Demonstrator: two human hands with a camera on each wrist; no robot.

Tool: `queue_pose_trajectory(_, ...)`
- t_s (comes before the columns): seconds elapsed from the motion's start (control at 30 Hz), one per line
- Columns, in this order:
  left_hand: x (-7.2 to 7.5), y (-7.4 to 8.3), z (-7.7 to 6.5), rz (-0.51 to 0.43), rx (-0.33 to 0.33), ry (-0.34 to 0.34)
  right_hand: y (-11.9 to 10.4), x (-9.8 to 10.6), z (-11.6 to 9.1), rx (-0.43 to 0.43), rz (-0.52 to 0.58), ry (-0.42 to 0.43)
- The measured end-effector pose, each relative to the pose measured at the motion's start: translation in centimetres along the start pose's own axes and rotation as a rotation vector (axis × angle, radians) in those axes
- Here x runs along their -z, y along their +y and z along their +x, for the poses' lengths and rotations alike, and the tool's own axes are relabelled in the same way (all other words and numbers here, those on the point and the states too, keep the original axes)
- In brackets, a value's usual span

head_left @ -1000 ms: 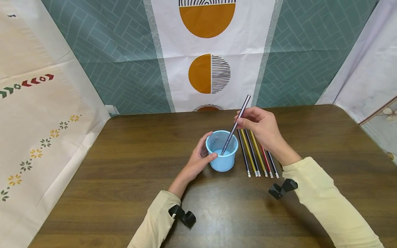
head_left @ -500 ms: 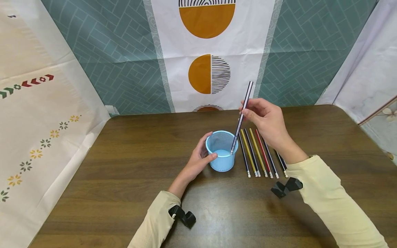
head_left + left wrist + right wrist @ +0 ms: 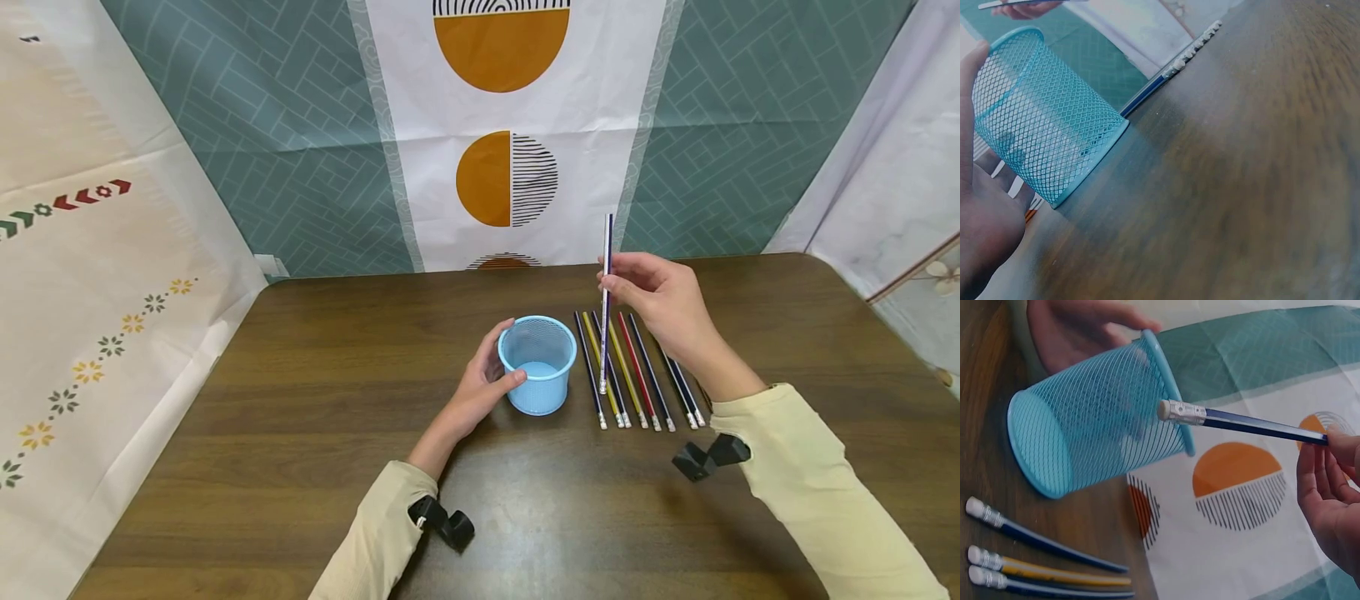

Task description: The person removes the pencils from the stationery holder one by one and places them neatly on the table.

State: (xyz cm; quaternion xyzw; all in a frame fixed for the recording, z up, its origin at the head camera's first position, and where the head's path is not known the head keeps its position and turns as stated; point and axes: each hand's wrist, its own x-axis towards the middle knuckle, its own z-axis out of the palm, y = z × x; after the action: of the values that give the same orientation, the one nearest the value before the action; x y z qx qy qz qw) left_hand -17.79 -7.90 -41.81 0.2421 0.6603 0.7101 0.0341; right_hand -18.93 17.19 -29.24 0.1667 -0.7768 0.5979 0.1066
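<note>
In the head view my left hand [image 3: 480, 387] grips a light blue mesh pencil cup [image 3: 538, 396] from its left side, thumb at the rim. The cup stands upright on the table, and its floor shows inside. My right hand [image 3: 663, 304] pinches a dark blue and white striped pencil [image 3: 606, 333] between thumb and fingers. That pencil hangs nearly upright, eraser down, to the right of the cup. In the right wrist view the eraser [image 3: 1165, 410] appears in front of the cup's rim. Beneath the right hand lies a row of several pencils, red pencil [image 3: 637, 371] among them.
The brown wooden table [image 3: 315, 400] spreads around both hands. A patterned teal and white cloth [image 3: 300, 167] hangs behind its far edge, and a white cloth [image 3: 112, 333] hangs at the left. The row's right end is partly hidden under the right arm.
The striped pencil has come out of the cup and swung from tilted to nearly upright. My right hand has shifted right, uncovering more pencils. My left hand and the cup have stayed put.
</note>
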Motion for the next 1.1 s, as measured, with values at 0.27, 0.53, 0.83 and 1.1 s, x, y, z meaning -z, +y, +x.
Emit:
queue_pose_trajectory(0.27, 0.0, -0.1, 0.0, 0.003, 0.002, 0.000, 1.2, 0.5, 0.4, -0.046, 0.023, 0.010)
queue_pose_trajectory(0.53, 0.0, 0.0, 0.0, 0.003, 0.003, 0.001, 2.2, 1.2, 0.8, -0.115, -0.115, -0.005)
queue_pose_trajectory(0.83, 0.0, 0.0, 0.0, 0.003, 0.003, 0.008, 3.4, 2.5, 0.9, -0.183, -0.197, -0.018)
queue_pose_trajectory(1.1, -0.1, 0.1, 0.1, -0.003, 0.005, 0.010, 5.0, 3.8, 0.7, -0.225, -0.204, -0.016)
